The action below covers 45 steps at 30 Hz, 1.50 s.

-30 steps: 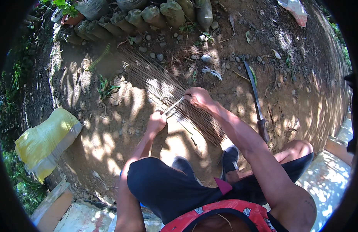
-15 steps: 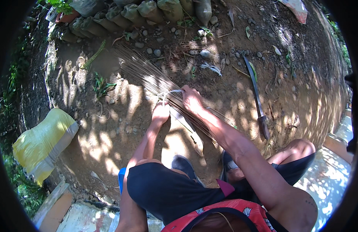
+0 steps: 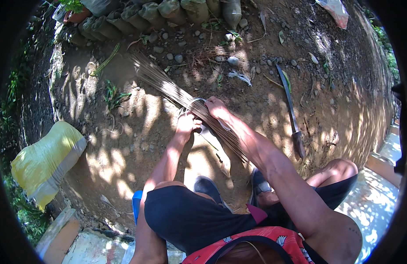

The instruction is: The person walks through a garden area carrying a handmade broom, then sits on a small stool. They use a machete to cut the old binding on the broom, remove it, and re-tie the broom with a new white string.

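Note:
A bundle of long thin brown sticks (image 3: 168,86) lies slantwise on the soil in front of me. A narrow white strip (image 3: 195,100) loops over the middle of it. My left hand (image 3: 185,123) is closed on the strip at the bundle's near left side, fingers curled. On the far right side, my right hand (image 3: 216,108) pinches the strip's other part, its forearm passing above the sticks' lower ends. Partly under the bundle is a flat, pale, blade-like piece (image 3: 215,148) whose kind I cannot make out.
A long knife with a dark handle (image 3: 292,110) lies to the right. White string scraps (image 3: 240,78) and stones lie beyond the bundle. At the left rests a yellow sack (image 3: 49,156). Soil-filled bottles (image 3: 168,15) line the far edge. My shoes (image 3: 208,189) are close below.
The sticks have drawn into a narrower bundle under the strip. My left hand has turned and shifted slightly, with more of its fingers showing. The right hand keeps nearly its place.

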Each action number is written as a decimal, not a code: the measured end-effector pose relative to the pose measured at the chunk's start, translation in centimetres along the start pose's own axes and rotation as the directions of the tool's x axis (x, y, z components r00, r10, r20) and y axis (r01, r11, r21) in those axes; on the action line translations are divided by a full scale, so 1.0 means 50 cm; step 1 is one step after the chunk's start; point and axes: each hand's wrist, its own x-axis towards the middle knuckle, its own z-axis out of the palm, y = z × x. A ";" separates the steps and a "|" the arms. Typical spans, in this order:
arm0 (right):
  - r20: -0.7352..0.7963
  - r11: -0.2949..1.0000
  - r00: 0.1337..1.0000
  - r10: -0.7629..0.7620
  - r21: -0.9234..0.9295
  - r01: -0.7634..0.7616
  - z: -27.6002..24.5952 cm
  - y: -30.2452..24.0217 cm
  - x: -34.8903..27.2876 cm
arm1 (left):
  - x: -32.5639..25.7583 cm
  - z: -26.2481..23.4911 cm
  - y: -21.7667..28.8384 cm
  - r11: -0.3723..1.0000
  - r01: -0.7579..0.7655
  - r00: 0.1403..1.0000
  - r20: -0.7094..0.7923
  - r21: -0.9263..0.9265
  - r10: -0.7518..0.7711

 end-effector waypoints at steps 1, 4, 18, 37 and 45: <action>-0.001 0.999 1.000 0.015 0.039 -0.015 -0.008 0.009 0.012 | 0.006 0.008 0.005 0.998 0.022 1.000 0.012 -0.056 -0.021; 0.106 0.982 0.993 0.057 0.176 -0.075 0.002 -0.011 -0.015 | -0.009 -0.022 -0.018 0.961 0.064 0.996 -0.043 -0.270 -0.078; 0.389 0.959 0.888 0.245 0.036 -0.280 -0.081 -0.081 -0.034 | -0.061 0.033 0.017 0.985 -0.172 0.985 0.038 0.017 0.171; 0.637 0.991 0.765 0.096 -0.135 -0.012 -0.069 -0.044 0.013 | -0.092 0.013 0.060 0.776 -0.504 0.863 0.261 0.380 0.433; -0.177 0.907 0.896 -0.408 -0.189 0.376 -0.130 -0.130 -0.120 | -0.115 0.052 0.123 0.904 -0.039 0.998 -0.023 0.426 0.054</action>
